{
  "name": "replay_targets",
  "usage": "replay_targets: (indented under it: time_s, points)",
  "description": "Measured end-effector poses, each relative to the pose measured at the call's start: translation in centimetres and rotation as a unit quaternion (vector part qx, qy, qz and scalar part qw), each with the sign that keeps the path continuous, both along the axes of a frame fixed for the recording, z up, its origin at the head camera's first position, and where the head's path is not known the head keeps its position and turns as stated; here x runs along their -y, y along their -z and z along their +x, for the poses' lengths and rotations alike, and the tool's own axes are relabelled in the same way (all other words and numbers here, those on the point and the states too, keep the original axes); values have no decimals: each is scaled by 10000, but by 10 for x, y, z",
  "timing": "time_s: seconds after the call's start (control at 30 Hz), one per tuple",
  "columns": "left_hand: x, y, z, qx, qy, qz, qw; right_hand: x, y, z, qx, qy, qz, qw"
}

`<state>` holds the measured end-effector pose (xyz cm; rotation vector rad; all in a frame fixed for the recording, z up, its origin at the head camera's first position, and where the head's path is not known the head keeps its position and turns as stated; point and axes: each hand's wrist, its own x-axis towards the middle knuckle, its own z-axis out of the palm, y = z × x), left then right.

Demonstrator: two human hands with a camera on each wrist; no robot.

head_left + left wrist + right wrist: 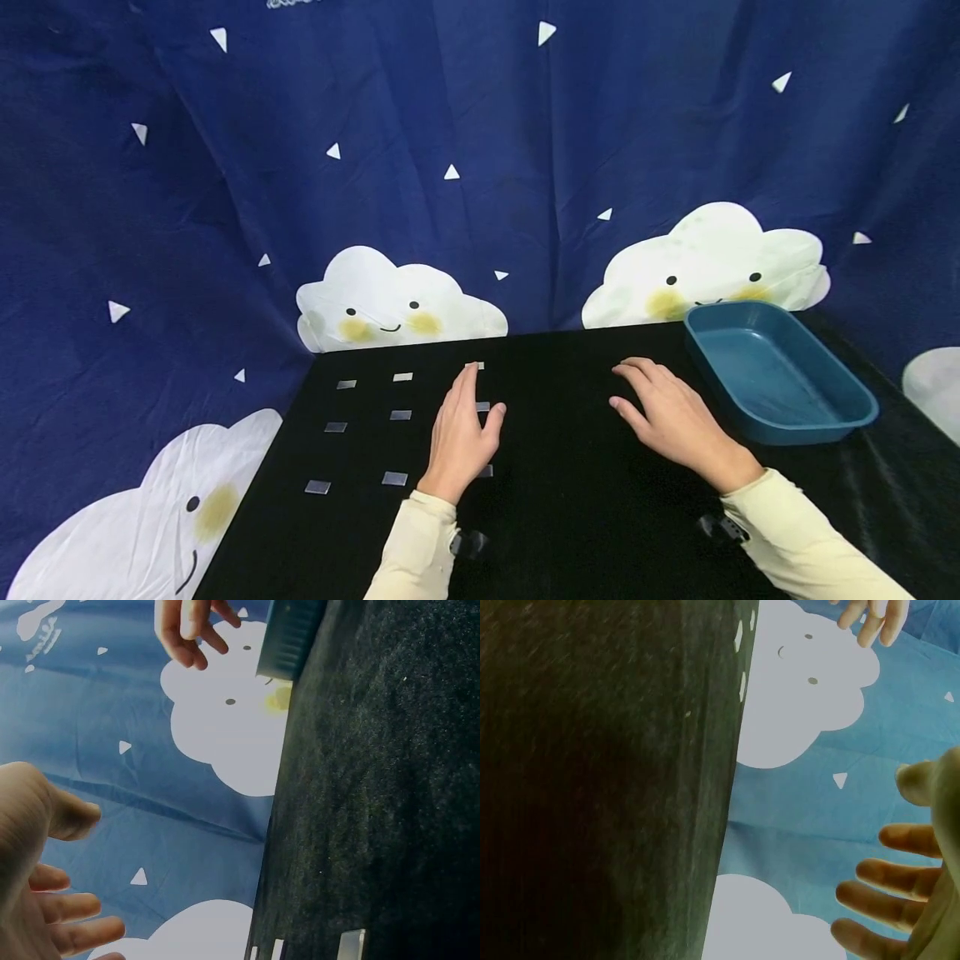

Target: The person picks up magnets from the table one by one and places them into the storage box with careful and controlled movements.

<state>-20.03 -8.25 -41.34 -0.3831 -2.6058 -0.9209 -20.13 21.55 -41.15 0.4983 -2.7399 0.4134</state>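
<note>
My left hand [461, 437] is held above the black cloth-covered table with fingers extended and thumb apart, and nothing is in it. From the head camera it partly covers the right-hand column of small flat rectangular pieces, glassy and see-through, such as this one [483, 407]. Others lie in rows to its left, among them a piece [395, 478] near the front and a piece [402, 377] at the back. My right hand [671, 421] hovers over the table with loosely bent fingers and holds nothing. It is nearest to a blue plastic tub [780, 429].
The tub stands at the table's right side, with no contents visible. Behind the black table [570, 517] hangs a blue curtain [480, 108] printed with clouds and white triangles. Dark camera straps [468, 544] sit on both wrists.
</note>
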Motion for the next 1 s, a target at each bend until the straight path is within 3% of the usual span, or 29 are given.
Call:
replay_targets:
  time_s: [0.27, 0.8, 1.0]
  points:
    - [4, 3, -1, 16, 4, -88, 10000, -8, -2, -1, -176, 5, 60, 9998]
    - [4, 2, 2, 33, -34, -27, 10000, -24, -4, 2, 41, 262, 230, 9994]
    - [4, -1, 2, 206, 0, 37, 9998, -30, -6, 4, 48, 334, 334, 9989]
